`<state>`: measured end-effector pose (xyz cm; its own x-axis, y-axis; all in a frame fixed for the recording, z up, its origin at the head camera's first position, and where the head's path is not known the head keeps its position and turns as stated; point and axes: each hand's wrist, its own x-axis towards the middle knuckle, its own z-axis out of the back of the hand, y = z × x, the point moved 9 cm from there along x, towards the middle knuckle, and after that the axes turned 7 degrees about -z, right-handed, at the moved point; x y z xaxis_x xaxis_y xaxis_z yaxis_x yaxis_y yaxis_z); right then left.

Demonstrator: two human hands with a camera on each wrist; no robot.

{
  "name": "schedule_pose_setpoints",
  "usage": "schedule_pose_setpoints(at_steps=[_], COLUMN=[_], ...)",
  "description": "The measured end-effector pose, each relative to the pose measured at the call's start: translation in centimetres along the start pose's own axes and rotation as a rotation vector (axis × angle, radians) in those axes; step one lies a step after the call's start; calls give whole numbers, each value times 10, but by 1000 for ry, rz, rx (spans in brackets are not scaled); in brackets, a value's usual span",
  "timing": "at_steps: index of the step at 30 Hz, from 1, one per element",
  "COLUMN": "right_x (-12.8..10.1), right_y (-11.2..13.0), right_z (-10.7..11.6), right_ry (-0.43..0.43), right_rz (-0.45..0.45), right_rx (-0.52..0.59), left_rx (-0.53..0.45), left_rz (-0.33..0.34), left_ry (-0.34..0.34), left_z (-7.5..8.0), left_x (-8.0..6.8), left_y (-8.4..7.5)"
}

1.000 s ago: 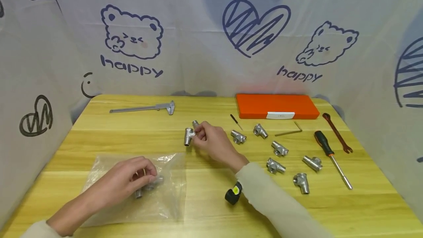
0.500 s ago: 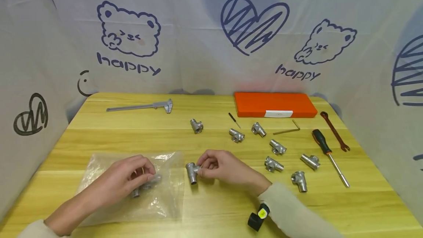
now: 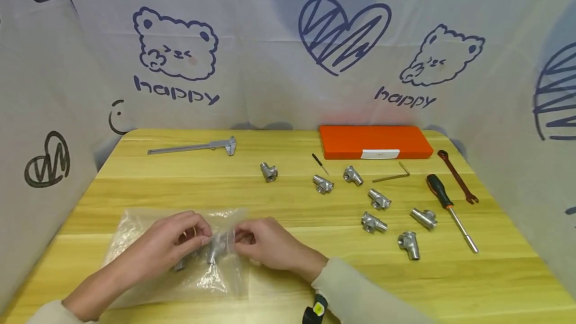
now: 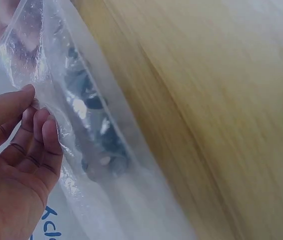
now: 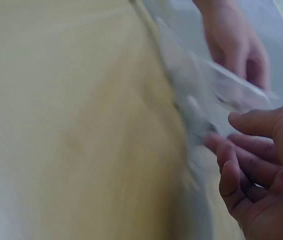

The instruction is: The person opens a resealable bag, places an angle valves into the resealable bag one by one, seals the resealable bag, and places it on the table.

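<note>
On the table lies a clear plastic bag (image 3: 225,284), its upper film pinched between thumb and fingers of my left hand (image 3: 173,239). The left wrist view shows that hand (image 4: 21,150) drawing the film (image 4: 46,65) up. My right hand (image 3: 270,244) is at the bag's right-hand mouth, fingertips within its edge. A metal tee fitting (image 3: 212,254) lies inside, just left of those fingertips. In the right wrist view, thumb and forefinger of the right hand (image 5: 266,160) stand apart with the film close by. Another fitting (image 3: 180,265) shows partly below the left hand.
Several loose tee fittings (image 3: 371,223) are spread to the right, and one fitting (image 3: 269,172) lies at middle back. Around them are a caliper (image 3: 193,148), orange case (image 3: 373,143), small screwdriver (image 3: 319,162), hex key (image 3: 392,178), wrench (image 3: 458,176) and long-handled driver (image 3: 452,214).
My right hand has carried a tee fitting from the back of the table forward and left into the bag's mouth, and its fingers have come apart from it. My left hand stays on the bag.
</note>
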<state>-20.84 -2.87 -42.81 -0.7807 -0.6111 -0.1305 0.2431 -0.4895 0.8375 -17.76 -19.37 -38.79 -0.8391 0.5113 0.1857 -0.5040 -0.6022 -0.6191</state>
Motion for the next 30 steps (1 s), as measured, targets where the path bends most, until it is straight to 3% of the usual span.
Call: schedule_pose_setpoints(at_steps=[7, 11, 14, 18, 24, 30], right_x=[6, 26, 43, 64, 82, 83], right_y=[-12, -25, -38, -53, -61, -61], right_z=[71, 113, 130, 135, 126, 120], right_ry=[-144, -249, -274, -251, -170, -210], right_rz=[-73, -114, -143, -167, -193, -200], right_rx=[-3, -77, -149, -224, -315, -321], left_rx=[-9, -14, -22, -25, -23, -27], left_rz=[13, 8, 7, 8, 1, 2], left_ry=[3, 2, 6, 14, 7, 6], left_z=[1, 1, 0, -2, -2, -1], left_x=[1, 0, 0, 0, 0, -2], left_y=[1, 2, 3, 4, 4, 4])
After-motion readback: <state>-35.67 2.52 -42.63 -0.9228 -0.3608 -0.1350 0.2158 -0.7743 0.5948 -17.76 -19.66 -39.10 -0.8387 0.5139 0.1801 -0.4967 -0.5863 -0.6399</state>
